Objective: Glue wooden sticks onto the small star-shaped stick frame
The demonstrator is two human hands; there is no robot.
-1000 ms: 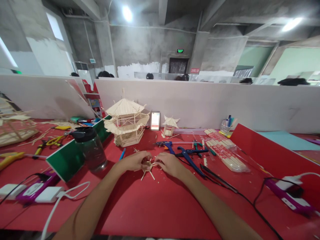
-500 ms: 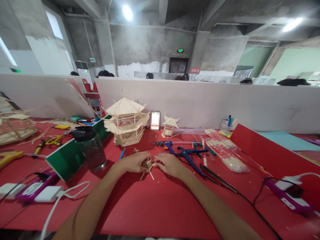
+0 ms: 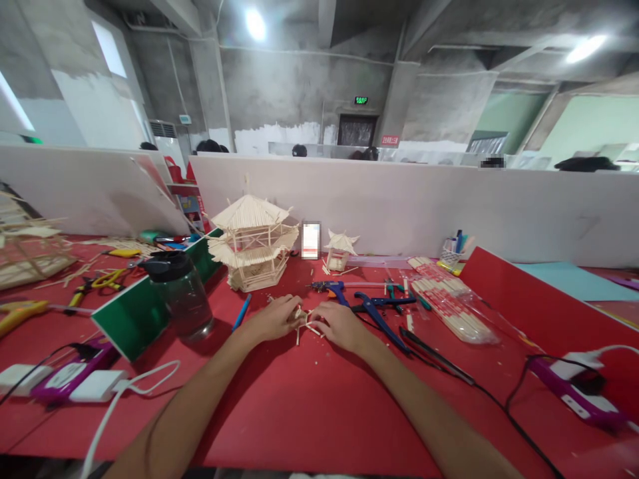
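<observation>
Between my two hands is a small frame of pale wooden sticks (image 3: 298,334), its thin legs pointing toward me just above or on the red tabletop. My left hand (image 3: 280,318) is closed around its left side, the fingertips partly hidden. My right hand (image 3: 335,324) pinches the frame from the right, thumb and fingers at its sticks. Behind my hands stand a large two-tiered stick pavilion (image 3: 252,243) and a smaller stick pavilion (image 3: 341,249). A blue glue gun (image 3: 329,287) lies just beyond my right hand.
A dark water bottle (image 3: 180,299) stands left beside a green board (image 3: 134,322). Blue cutters (image 3: 377,316) and packs of wooden sticks (image 3: 454,303) lie right. Cables cross both sides, with power strips (image 3: 579,392) at the edges. A white partition (image 3: 399,206) closes the back.
The stick frame has turned in my hands, and its legs now point differently. My left hand has shifted slightly away from me; my right hand has barely moved.
</observation>
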